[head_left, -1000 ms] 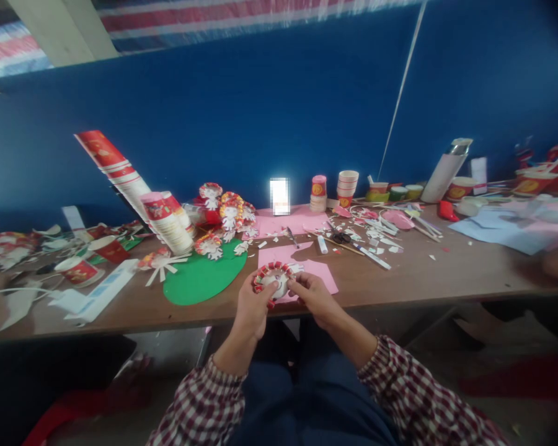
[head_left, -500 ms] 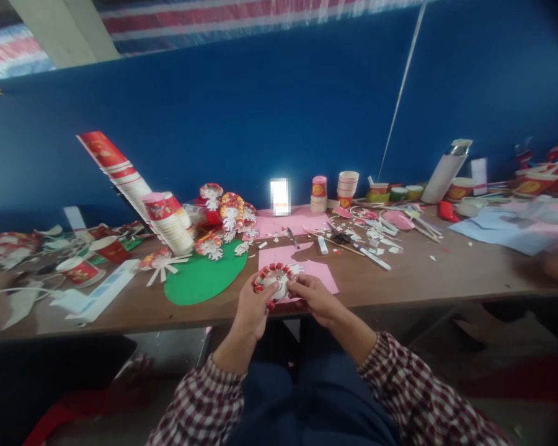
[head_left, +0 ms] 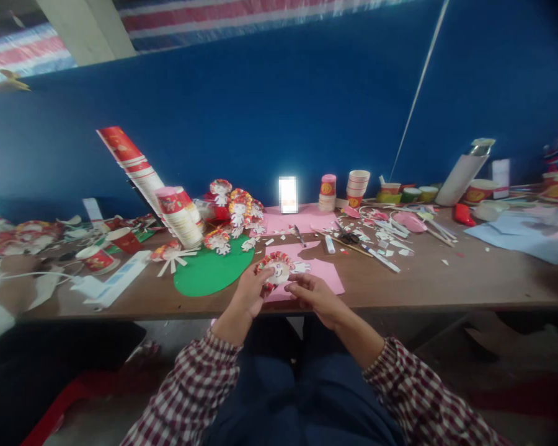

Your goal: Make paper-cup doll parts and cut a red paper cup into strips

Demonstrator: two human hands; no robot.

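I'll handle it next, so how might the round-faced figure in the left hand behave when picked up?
The figure is probably light: it looks papery and the left hand holds it by one side. Its curled red rim looks thin and would likely crush if squeezed. The white cutout jutting from its side may bend at its slim ends.

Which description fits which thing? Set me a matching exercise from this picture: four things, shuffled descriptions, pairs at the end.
Things:
1. Nearest red-fringed paper doll
2. Round-edged paper sheet
3. Flask
4. Tall slanting paper-cup stack

Descriptions:
A. White body, silvery near the top
B. Green, lying flat
C. Red and white
D. In the grip of the left hand

Pairs: 1-D, 2-B, 3-A, 4-C
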